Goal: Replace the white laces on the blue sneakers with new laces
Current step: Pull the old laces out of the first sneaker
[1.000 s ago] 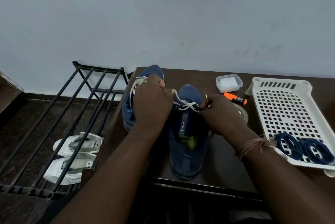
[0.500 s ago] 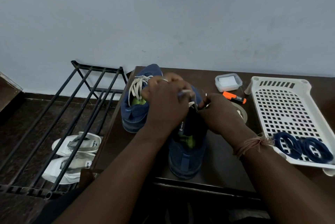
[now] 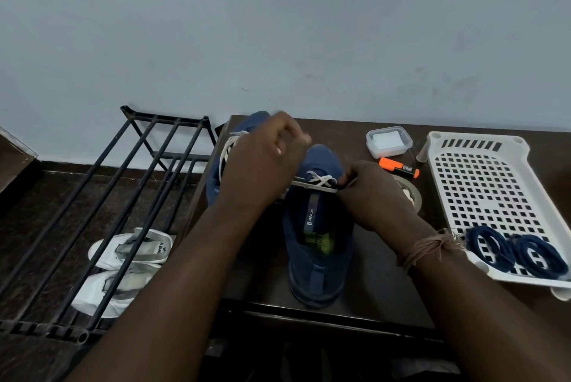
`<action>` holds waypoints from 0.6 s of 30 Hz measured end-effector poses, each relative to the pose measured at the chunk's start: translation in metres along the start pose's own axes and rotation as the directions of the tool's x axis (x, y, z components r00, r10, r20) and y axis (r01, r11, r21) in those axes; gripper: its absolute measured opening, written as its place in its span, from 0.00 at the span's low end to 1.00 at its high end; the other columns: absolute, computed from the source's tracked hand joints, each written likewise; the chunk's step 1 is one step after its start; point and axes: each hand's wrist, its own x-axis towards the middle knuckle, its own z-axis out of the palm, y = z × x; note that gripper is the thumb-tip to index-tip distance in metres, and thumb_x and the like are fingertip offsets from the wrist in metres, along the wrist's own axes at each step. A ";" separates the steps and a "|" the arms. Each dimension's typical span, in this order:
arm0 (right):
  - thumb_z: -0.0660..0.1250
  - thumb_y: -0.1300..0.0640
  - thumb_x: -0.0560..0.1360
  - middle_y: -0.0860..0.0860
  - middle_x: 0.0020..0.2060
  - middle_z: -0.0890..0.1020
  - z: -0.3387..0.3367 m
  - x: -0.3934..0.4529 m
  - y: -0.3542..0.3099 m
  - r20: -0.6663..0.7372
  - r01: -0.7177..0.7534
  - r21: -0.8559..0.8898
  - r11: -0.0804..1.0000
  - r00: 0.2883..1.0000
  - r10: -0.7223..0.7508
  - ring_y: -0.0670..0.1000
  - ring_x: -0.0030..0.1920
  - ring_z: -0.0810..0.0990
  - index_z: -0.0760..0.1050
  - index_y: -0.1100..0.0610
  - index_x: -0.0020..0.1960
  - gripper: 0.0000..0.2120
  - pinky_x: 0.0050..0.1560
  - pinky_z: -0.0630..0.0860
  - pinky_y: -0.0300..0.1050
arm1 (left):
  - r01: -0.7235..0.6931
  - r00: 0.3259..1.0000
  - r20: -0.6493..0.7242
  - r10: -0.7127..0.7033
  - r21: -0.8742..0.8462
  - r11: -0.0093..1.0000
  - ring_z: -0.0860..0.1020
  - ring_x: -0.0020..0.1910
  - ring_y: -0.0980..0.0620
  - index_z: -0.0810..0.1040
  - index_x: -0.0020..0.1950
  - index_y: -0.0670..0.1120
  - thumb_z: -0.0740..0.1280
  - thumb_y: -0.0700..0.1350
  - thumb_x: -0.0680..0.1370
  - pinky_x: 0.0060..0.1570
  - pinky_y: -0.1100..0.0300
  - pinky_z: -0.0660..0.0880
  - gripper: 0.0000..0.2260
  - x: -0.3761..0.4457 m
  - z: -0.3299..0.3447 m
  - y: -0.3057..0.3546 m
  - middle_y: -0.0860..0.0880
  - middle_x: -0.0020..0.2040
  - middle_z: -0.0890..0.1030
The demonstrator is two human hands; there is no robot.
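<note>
- The right hand (image 3: pixel 375 196) sits by the right side of the near blue sneaker (image 3: pixel 318 245). Its fingers are curled and pinch the white lace (image 3: pixel 319 182) where it crosses the top of the shoe.
- The left hand (image 3: pixel 262 165) is lifted over the gap between the two shoes. Its fingers are bent and blurry. The lace runs in a tight line from the right hand to under this hand, but I cannot tell if it holds the lace.
- The near blue sneaker stands on the dark worktop (image 3: pixel 380 295), heel toward the person. Only its top few holes have lace in them.
- The far blue sneaker (image 3: pixel 216 177) is just to the left, partly hidden by the left hand. It has white laces (image 3: pixel 227 146) in it.
- Two coils of dark blue laces (image 3: pixel 516 253) lie in the near corner of the white tray (image 3: pixel 482 183), on the right side of the worktop.
- An orange marker (image 3: pixel 398 167) lies between the near sneaker and the tray.
- A small clear box (image 3: pixel 388 141) with something white inside is just behind the marker.
- A roll of tape (image 3: pixel 412 196) peeks out from behind the right hand.
- A black metal rack (image 3: pixel 129 196) stands left of the worktop.
- White sandals (image 3: pixel 123 267) lie on the floor under the rack.
</note>
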 end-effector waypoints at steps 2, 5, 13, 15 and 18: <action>0.68 0.62 0.75 0.51 0.43 0.80 0.001 0.000 -0.001 -0.004 0.001 -0.004 1.000 1.000 -0.001 0.52 0.45 0.80 0.76 0.55 0.48 0.04 0.47 0.79 0.50 | -0.143 0.964 0.264 0.044 0.369 0.918 0.78 0.40 0.56 0.84 0.48 0.57 0.70 0.64 0.74 0.40 0.57 0.76 0.12 -0.005 0.004 -0.005 0.56 0.40 0.80; 0.68 0.62 0.75 0.51 0.43 0.80 0.001 0.000 -0.001 -0.011 0.007 0.002 1.000 1.000 -0.007 0.52 0.46 0.80 0.76 0.54 0.48 0.05 0.50 0.80 0.53 | -0.312 0.920 0.373 0.117 0.520 0.796 0.80 0.42 0.49 0.86 0.47 0.56 0.71 0.63 0.74 0.41 0.55 0.74 0.12 -0.007 0.014 -0.014 0.52 0.45 0.78; 0.65 0.65 0.74 0.52 0.54 0.78 0.003 -0.005 -0.004 0.041 0.080 -0.038 0.996 0.996 -0.078 0.52 0.51 0.78 0.75 0.53 0.54 0.12 0.53 0.79 0.53 | 0.130 0.971 -0.197 -0.136 -0.043 0.991 0.74 0.35 0.52 0.77 0.38 0.43 0.67 0.48 0.79 0.36 0.58 0.69 0.13 0.003 -0.001 -0.008 0.48 0.36 0.77; 0.64 0.65 0.75 0.54 0.61 0.72 0.009 -0.008 -0.008 0.068 0.145 -0.085 0.986 0.988 -0.139 0.54 0.51 0.77 0.75 0.51 0.61 0.17 0.54 0.79 0.52 | 0.205 0.947 -0.242 -0.212 -0.056 0.977 0.74 0.35 0.54 0.76 0.39 0.44 0.67 0.49 0.80 0.38 0.57 0.71 0.13 0.005 -0.007 -0.013 0.51 0.34 0.77; 0.64 0.60 0.77 0.55 0.62 0.67 0.024 -0.009 -0.008 0.064 0.256 -0.222 0.941 0.967 -0.247 0.58 0.56 0.76 0.74 0.51 0.66 0.18 0.58 0.76 0.51 | 0.328 0.943 -0.073 -0.324 0.066 0.942 0.80 0.46 0.52 0.78 0.53 0.48 0.69 0.53 0.79 0.47 0.56 0.74 0.09 -0.001 0.003 -0.016 0.53 0.43 0.81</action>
